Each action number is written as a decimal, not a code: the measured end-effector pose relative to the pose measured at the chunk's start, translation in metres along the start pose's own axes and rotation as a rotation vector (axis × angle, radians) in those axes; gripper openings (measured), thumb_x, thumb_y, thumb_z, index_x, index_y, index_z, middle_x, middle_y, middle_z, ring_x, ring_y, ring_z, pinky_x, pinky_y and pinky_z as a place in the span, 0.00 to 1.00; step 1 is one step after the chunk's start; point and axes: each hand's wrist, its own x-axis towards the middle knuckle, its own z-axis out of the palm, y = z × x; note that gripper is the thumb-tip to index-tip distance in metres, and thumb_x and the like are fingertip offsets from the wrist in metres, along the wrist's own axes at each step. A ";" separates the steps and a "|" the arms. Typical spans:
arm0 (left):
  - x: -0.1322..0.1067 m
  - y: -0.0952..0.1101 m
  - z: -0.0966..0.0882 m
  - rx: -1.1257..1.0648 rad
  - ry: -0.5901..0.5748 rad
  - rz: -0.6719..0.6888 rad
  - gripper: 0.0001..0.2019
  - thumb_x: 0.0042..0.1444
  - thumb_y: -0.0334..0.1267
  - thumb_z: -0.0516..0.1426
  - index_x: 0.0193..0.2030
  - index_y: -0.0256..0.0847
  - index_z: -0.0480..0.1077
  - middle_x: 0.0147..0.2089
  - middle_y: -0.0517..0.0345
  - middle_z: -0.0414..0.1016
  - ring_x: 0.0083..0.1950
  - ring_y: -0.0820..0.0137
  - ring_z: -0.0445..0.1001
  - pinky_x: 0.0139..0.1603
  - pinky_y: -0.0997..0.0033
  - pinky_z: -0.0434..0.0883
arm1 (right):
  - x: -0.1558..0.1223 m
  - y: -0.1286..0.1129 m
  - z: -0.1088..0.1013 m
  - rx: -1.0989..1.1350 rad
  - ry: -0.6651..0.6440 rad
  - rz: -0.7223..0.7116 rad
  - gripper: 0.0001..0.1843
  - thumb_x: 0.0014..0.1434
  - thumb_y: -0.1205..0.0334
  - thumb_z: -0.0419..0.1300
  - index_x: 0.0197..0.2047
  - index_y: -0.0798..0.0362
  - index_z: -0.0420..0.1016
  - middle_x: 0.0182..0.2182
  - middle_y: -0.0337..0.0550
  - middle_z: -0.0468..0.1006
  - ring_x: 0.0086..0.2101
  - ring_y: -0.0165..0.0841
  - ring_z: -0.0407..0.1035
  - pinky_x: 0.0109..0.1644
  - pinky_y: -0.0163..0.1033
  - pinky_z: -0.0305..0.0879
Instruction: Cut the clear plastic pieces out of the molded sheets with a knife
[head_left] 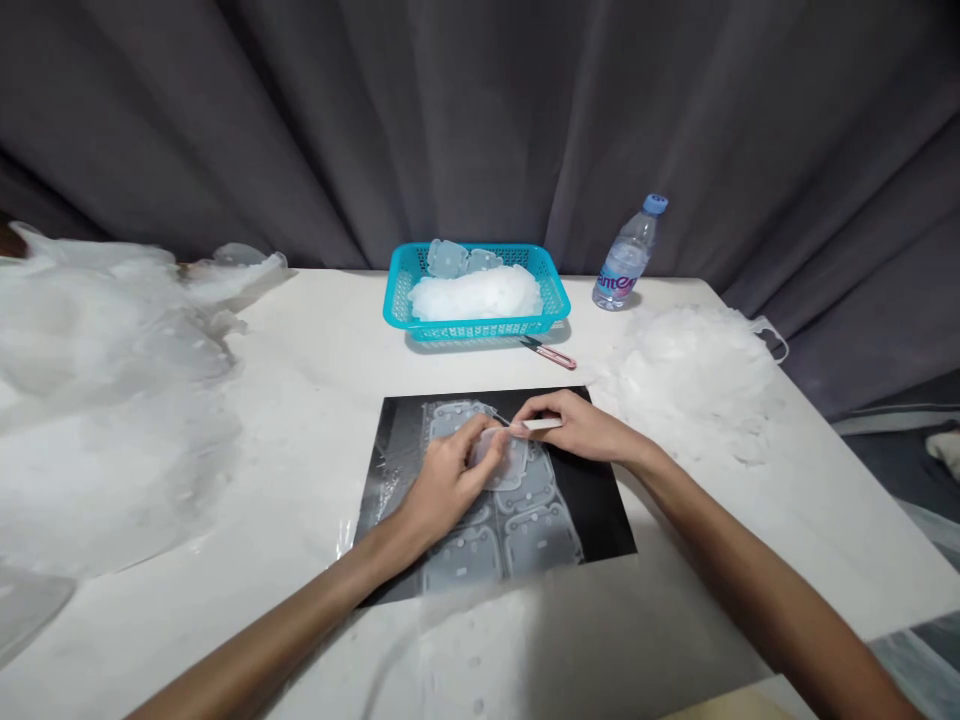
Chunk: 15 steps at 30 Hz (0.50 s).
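A small translucent plastic piece point(504, 462) with rounded corners is pinched in my left hand point(454, 470), thumb across its face. My right hand point(574, 425) closes around a slim white handle-like object point(541, 425), whose tip meets the upper edge of the piece; its exact kind is unclear. A thin strip sticks out near that edge. Beneath both hands lies a clear plastic sheet point(459, 560) with several moulded rounded-square shapes, partly hidden by my left hand. It rests on a black mat point(604, 510).
Behind the mat stands a turquoise basket point(480, 332) holding white, translucent pieces. Pink-handled thread snips point(551, 352) lie before it. A water bottle point(626, 255) stands at the back right. White plastic heaps lie left point(105, 400) and right point(690, 375) on the white table point(300, 420).
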 end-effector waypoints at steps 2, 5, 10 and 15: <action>0.001 -0.001 0.001 -0.015 -0.002 0.013 0.12 0.69 0.48 0.57 0.44 0.42 0.75 0.27 0.68 0.68 0.23 0.75 0.60 0.26 0.73 0.58 | 0.001 0.000 0.003 0.119 0.012 -0.005 0.17 0.60 0.49 0.68 0.34 0.56 0.81 0.30 0.39 0.79 0.33 0.32 0.69 0.40 0.37 0.61; 0.001 -0.005 0.000 -0.016 -0.017 0.066 0.11 0.69 0.47 0.58 0.41 0.42 0.71 0.27 0.69 0.66 0.24 0.75 0.61 0.27 0.75 0.59 | 0.001 -0.002 0.004 0.207 0.036 0.011 0.20 0.56 0.45 0.71 0.32 0.56 0.82 0.25 0.36 0.74 0.29 0.29 0.62 0.35 0.36 0.56; -0.008 -0.008 0.002 0.063 -0.095 0.237 0.11 0.74 0.41 0.54 0.37 0.43 0.63 0.30 0.67 0.67 0.28 0.76 0.66 0.32 0.76 0.63 | -0.001 -0.002 0.003 0.087 0.093 0.034 0.19 0.61 0.45 0.67 0.33 0.55 0.81 0.24 0.37 0.73 0.28 0.30 0.62 0.33 0.36 0.54; -0.013 -0.006 0.006 0.141 -0.097 0.391 0.09 0.74 0.38 0.51 0.41 0.43 0.68 0.33 0.61 0.72 0.31 0.72 0.70 0.34 0.74 0.66 | 0.005 0.009 0.013 -0.427 0.321 -0.017 0.08 0.67 0.65 0.58 0.37 0.53 0.77 0.35 0.44 0.79 0.39 0.37 0.70 0.44 0.40 0.61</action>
